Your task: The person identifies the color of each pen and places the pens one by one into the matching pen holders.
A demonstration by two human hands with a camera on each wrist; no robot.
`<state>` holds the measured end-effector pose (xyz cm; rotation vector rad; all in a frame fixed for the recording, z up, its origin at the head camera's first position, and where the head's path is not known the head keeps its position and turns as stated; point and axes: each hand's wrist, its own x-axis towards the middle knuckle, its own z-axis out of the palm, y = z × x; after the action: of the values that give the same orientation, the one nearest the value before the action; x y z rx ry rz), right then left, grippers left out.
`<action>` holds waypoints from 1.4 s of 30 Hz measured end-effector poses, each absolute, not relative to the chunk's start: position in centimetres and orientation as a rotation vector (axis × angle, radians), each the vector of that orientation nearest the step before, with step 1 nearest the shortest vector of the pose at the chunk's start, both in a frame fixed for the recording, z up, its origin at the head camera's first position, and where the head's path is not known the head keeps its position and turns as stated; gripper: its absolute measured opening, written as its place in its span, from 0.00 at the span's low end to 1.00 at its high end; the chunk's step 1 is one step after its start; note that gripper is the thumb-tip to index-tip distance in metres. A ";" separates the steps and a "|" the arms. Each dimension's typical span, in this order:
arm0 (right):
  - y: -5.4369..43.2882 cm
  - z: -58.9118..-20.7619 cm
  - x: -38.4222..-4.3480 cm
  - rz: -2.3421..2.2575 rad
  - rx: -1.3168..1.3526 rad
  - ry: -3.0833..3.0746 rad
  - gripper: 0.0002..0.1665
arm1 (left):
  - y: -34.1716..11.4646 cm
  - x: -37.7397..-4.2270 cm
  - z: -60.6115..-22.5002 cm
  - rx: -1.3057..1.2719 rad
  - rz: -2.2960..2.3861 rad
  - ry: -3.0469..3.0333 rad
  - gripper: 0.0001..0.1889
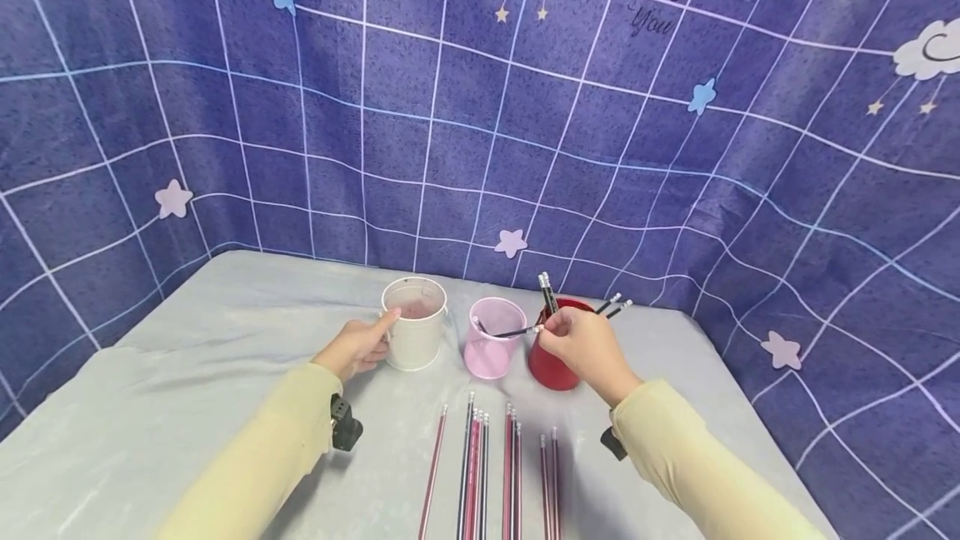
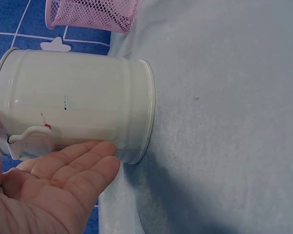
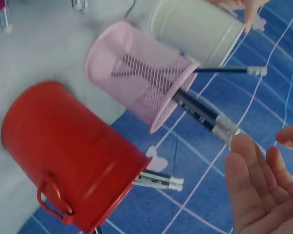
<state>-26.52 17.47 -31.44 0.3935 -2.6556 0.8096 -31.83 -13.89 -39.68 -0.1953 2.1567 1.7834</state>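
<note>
In the head view, a person's left hand [image 1: 360, 347] touches the left side of the white bucket [image 1: 415, 344], its thumb at the rim, on a table [image 1: 187, 407] covered in pale grey cloth. The right hand [image 1: 588, 348] is in front of the red bucket [image 1: 551, 367], its fingertips by the eraser end of one of the dark pencils [image 1: 516, 332] that lean in the pink mesh cup [image 1: 489, 359], between the two buckets. More pencils stand in the red bucket, and loose pencils [image 1: 473, 473], red and dark, lie in a row of groups nearer the person. A blue grid-patterned curtain [image 1: 420, 140] hangs behind. In the left wrist view, the left hand's fingers are straight, resting against the white bucket's side below its handle loop [image 2: 36, 129]. In the right wrist view, the right hand's fingers are relaxed and the thumb stands apart; a fingertip is at two eraser ends protruding from the mesh cup, whether touching cannot be told.
</note>
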 end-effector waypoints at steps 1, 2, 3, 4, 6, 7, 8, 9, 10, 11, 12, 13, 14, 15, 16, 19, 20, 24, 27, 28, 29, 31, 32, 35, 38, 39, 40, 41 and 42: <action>17.5 -31.6 -26.2 0.810 0.413 -2.667 0.03 | -13.9 -31.8 -39.6 -0.196 1.781 2.159 0.45; 17.5 -32.0 -26.0 0.811 0.429 -2.684 0.03 | -13.9 -31.8 -39.6 -0.198 1.777 2.162 0.45; 17.6 -32.5 -25.7 0.822 0.451 -2.705 0.02 | -13.8 -31.8 -39.6 -0.200 1.772 2.164 0.45; 17.7 -33.1 -25.5 0.823 0.476 -2.726 0.02 | -13.8 -31.8 -39.6 -0.206 1.770 2.165 0.45; 17.9 -34.4 -25.1 0.817 0.533 -2.778 0.01 | -13.7 -31.9 -39.7 -0.217 1.762 2.174 0.45; 18.0 -35.1 -24.9 0.813 0.560 -2.806 0.01 | -13.7 -32.0 -39.7 -0.224 1.756 2.182 0.44; 18.1 -35.8 -24.7 0.819 0.592 -2.835 0.02 | -13.7 -32.0 -39.7 -0.227 1.753 2.189 0.44; 18.2 -36.4 -24.5 0.823 0.626 -2.858 0.03 | -13.6 -32.0 -39.7 -0.230 1.751 2.195 0.44; 18.3 -37.0 -24.4 0.813 0.653 -2.879 0.04 | -13.6 -32.1 -39.7 -0.230 1.750 2.201 0.44; 18.3 -37.5 -24.2 0.825 0.673 -2.897 0.05 | -13.6 -32.0 -39.7 -0.227 1.744 2.208 0.44; 18.3 -37.9 -24.1 0.842 0.686 -2.917 0.05 | -13.6 -32.0 -39.6 -0.224 1.737 2.215 0.44; 18.3 -38.3 -23.9 0.857 0.697 -2.938 0.06 | -13.7 -31.9 -39.5 -0.224 1.736 2.219 0.44; 18.3 -38.7 -23.8 0.877 0.703 -2.964 0.07 | -13.7 -31.9 -39.4 -0.227 1.732 2.224 0.44; 18.2 -39.1 -23.6 0.891 0.701 -2.997 0.07 | -13.7 -31.8 -39.4 -0.232 1.730 2.226 0.44; 18.1 -39.5 -23.4 0.908 0.695 -3.032 0.08 | -13.8 -31.8 -39.3 -0.236 1.727 2.227 0.44; 17.7 -40.5 -22.8 0.955 0.668 -3.134 0.10 | -14.0 -31.7 -39.4 -0.230 1.728 2.226 0.46; 17.6 -40.7 -22.7 0.962 0.660 -3.157 0.10 | -14.0 -31.7 -39.5 -0.225 1.728 2.226 0.48; 17.3 -41.2 -22.2 0.989 0.683 -3.175 0.10 | -14.2 -31.9 -39.9 -0.202 1.739 2.222 0.53; 17.2 -41.3 -22.1 1.006 0.708 -3.178 0.10 | -14.0 -31.8 -40.0 -0.225 1.757 2.212 0.50; 17.1 -41.3 -22.0 1.011 0.708 -3.184 0.10 | -13.8 -31.7 -39.9 -0.240 1.764 2.204 0.47; 17.1 -41.3 -22.0 1.011 0.706 -3.188 0.10 | -13.7 -31.6 -39.8 -0.242 1.765 2.202 0.46; 17.0 -41.4 -21.9 1.017 0.685 -3.200 0.10 | -13.5 -31.5 -39.6 -0.235 1.766 2.206 0.45; 16.9 -41.5 -21.9 1.009 0.674 -3.207 0.09 | -13.5 -31.4 -39.6 -0.231 1.765 2.209 0.45; 16.6 -41.7 -22.0 0.990 0.633 -3.232 0.10 | -13.6 -31.5 -39.7 -0.228 1.770 2.217 0.45; 16.3 -41.9 -22.0 0.970 0.616 -3.239 0.12 | -13.8 -31.6 -39.8 -0.231 1.775 2.222 0.44; 16.2 -42.0 -22.0 0.960 0.614 -3.239 0.13 | -13.8 -31.6 -39.8 -0.232 1.776 2.223 0.44; 16.1 -42.1 -22.0 0.949 0.616 -3.238 0.14 | -13.8 -31.6 -39.8 -0.235 1.775 2.223 0.44; 16.1 -42.1 -22.0 0.939 0.616 -3.235 0.14 | -13.9 -31.6 -39.8 -0.235 1.774 2.223 0.44; 16.0 -42.1 -22.0 0.930 0.609 -3.238 0.15 | -13.9 -31.5 -39.7 -0.237 1.772 2.224 0.44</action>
<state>-22.01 16.03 -42.10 0.6086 -3.2381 0.9297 -31.49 -13.85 -39.72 -0.2366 2.2236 1.7718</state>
